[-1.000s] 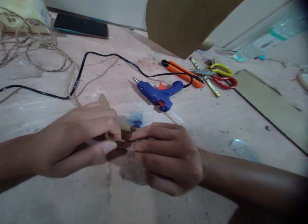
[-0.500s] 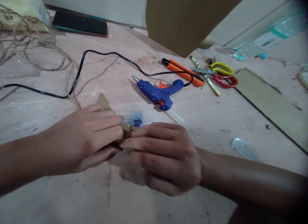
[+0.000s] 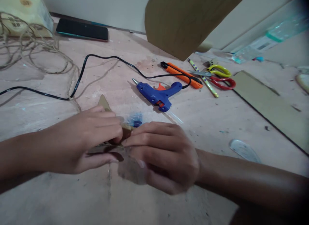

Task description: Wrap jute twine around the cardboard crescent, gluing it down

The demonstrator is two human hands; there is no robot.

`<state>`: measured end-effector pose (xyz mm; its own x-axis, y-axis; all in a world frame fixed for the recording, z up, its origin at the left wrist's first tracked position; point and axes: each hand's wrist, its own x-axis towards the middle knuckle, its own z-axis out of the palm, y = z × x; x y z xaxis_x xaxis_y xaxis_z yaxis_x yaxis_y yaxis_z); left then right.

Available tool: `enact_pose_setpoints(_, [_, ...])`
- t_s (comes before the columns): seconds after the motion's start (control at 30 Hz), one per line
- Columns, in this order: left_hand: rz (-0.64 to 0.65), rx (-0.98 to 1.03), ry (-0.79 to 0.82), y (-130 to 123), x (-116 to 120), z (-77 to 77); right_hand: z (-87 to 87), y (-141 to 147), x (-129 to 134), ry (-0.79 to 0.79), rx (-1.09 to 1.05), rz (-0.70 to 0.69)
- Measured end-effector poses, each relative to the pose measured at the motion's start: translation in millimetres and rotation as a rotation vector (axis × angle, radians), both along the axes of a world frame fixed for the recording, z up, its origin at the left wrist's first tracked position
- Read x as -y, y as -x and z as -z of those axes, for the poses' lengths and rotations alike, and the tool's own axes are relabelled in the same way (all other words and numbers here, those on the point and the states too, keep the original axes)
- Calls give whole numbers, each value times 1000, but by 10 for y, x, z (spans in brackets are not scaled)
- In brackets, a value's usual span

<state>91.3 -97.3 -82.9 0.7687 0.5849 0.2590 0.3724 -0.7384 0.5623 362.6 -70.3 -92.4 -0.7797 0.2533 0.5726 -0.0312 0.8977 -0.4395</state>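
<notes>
My left hand point(image 3: 84, 141) and my right hand point(image 3: 161, 154) meet low in the middle of the wooden table point(image 3: 120, 199). Both pinch a small brown cardboard piece point(image 3: 104, 103), whose pointed tip sticks out behind my left fingers; most of it is hidden by the hands. A small blue object point(image 3: 136, 122) lies just behind my fingertips. A blue hot glue gun point(image 3: 158, 93) lies on its side beyond the hands, its black cord point(image 3: 79, 76) running off to the left.
An orange utility knife point(image 3: 182, 75), a striped pencil point(image 3: 204, 79) and red-and-yellow scissors point(image 3: 220, 77) lie at the back right. A cardboard strip point(image 3: 272, 105) lies right, a large cardboard sheet point(image 3: 185, 18) stands behind. A phone point(image 3: 82, 29), twine point(image 3: 31, 47) and a box point(image 3: 24, 12) sit back left.
My left thumb has slid under the cardboard piece and my right fingers have shifted slightly on it. Both hands stay in the same spot. The view has tilted a little.
</notes>
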Motion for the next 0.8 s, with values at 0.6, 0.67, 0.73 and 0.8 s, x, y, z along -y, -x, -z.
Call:
enact_pose_setpoints(0.6, [-36, -10, -35, -16, 13, 17, -12, 163, -36, -135, 242, 172])
enact_pose_setpoints(0.67, [-24, -18, -16, -8, 6, 28, -25, 144, -48, -119, 253, 171])
enact_pose_setpoints(0.73, [-24, -8, -18, -6, -1, 50, -31, 128, -58, -111, 254, 181])
enact_pose_setpoints(0.8, [-34, 2, -25, -10, -6, 71, -29, 122, -64, -114, 244, 176])
